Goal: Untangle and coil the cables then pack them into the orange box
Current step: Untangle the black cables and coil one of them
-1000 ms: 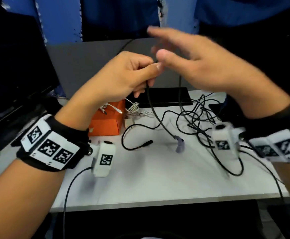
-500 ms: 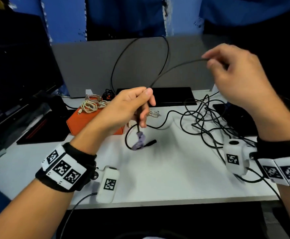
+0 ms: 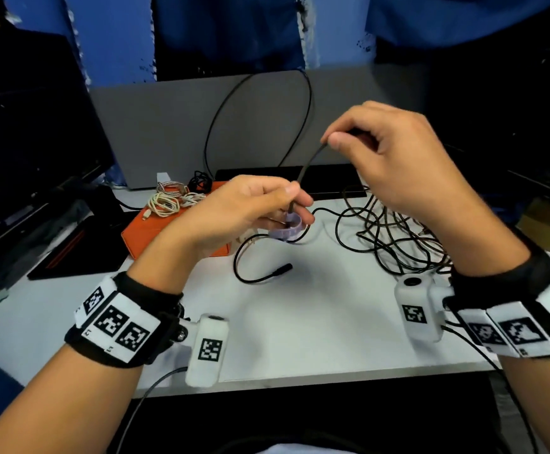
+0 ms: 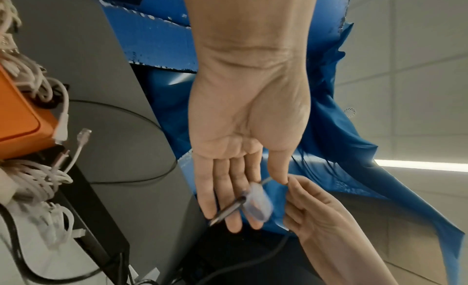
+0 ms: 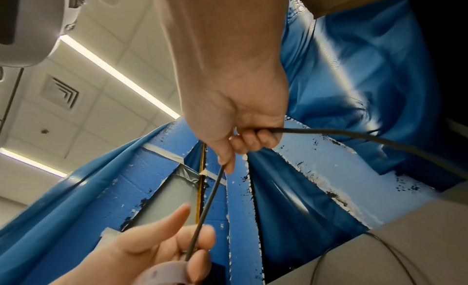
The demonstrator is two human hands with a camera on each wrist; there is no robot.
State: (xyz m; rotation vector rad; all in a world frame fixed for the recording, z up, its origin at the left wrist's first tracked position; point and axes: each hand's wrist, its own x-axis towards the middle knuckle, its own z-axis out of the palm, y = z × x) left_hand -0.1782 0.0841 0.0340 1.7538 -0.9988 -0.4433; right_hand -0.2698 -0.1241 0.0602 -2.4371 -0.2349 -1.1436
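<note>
The right hand (image 3: pixel 394 158) pinches the black cable (image 3: pixel 304 168) between thumb and forefinger; the left hand (image 3: pixel 244 211) pinches it lower, just above its lilac strap (image 3: pixel 288 228). A tall loop stands behind. Pulling hard would likely tighten the cable tangle (image 3: pixel 398 237) at right. The orange box (image 3: pixel 146 234) sits far left on the white table (image 3: pixel 300 322), blue sheeting behind.

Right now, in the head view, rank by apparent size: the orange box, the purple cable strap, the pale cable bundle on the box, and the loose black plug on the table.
1. orange box, partly hidden by the left forearm
2. pale cable bundle
3. purple cable strap, partly hidden
4. black plug
</note>
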